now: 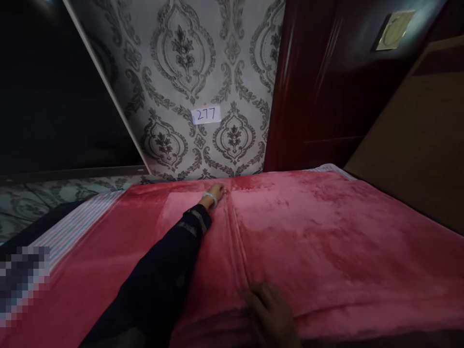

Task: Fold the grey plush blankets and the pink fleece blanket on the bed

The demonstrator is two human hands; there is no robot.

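A pink-red plush blanket point(290, 241) is spread over a flat surface in front of me, with a raised fold running from its far edge toward me. My left hand point(216, 192), with a pale bracelet at the wrist, reaches to the far edge. Its fingers are curled closed on the blanket at the far end of the fold. Nearer to me, my right hand point(271, 314) is at the fold's near end, with bent fingers touching the cloth. Motion blur and shadow hide whether those fingers grip it.
A striped sheet point(83, 217) shows beneath the blanket at the left. Behind stand a patterned wall with a label reading 277 point(206, 115), a dark screen point(61, 96) and a dark red wood panel point(319, 87). A large brown board point(416, 130) leans at the right.
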